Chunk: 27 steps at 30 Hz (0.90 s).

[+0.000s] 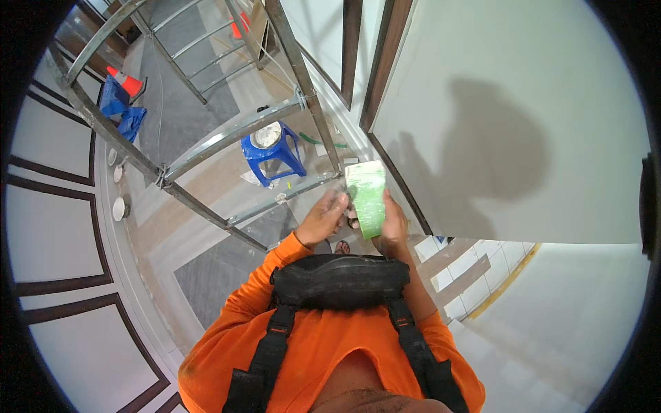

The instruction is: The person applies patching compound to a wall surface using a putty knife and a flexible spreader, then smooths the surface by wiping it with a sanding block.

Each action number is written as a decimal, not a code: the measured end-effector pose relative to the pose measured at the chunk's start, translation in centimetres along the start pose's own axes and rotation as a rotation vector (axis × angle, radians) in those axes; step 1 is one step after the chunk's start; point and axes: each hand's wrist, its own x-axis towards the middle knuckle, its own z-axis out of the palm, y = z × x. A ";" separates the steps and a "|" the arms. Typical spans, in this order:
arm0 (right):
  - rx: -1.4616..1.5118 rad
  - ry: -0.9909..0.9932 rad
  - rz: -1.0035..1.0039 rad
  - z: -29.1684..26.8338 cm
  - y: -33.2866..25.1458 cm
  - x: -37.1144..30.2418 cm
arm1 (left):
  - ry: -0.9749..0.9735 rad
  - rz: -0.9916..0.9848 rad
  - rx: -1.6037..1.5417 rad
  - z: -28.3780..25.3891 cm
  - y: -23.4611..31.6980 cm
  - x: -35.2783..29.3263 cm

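Note:
In front of my chest, my right hand grips the right edge of a flat green piece smeared with white. It is rectangular, and its far end is the whitest; whether it is a sheet of sandpaper or a plastic spreader I cannot tell. My left hand is closed beside its left edge, thumb uppermost and fingers curled. Anything inside those fingers is hidden. Beyond both hands stands a blue plastic stool bearing a bowl of white paste.
Metal scaffold frames stand at the left and ahead. A pale wall panel with dark trim rises close on my right. Orange cones, blue sheeting and a white bucket are at the left. White tiles lie at the lower right.

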 end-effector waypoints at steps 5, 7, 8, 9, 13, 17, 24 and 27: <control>-0.658 0.006 -0.488 -0.1 2.4 0.9 | 0.048 0.115 0.192 1.7 0.0 0.1; -0.794 -0.029 -0.492 0.7 1.3 0.1 | 0.099 0.079 0.123 1.8 -0.2 -0.1; -0.797 -0.027 -0.519 0.6 1.3 0.0 | 0.106 0.110 0.101 2.2 -0.4 -0.3; -0.799 -0.025 -0.547 0.4 1.2 0.0 | 0.114 0.141 0.078 2.4 -0.5 -0.4; -0.803 -0.018 -0.406 -0.8 1.6 0.3 | 0.135 0.060 0.027 2.1 -1.0 0.2; -0.401 0.107 -0.499 -1.7 1.5 0.9 | 0.155 -0.087 -0.162 1.2 -0.4 0.1; -0.021 -0.002 -0.444 -2.3 -2.3 -1.0 | 0.078 0.094 -0.254 2.3 3.7 -3.0; 0.044 -0.011 -0.424 -1.7 -2.8 -1.9 | 0.033 0.102 -0.237 3.0 4.6 -3.4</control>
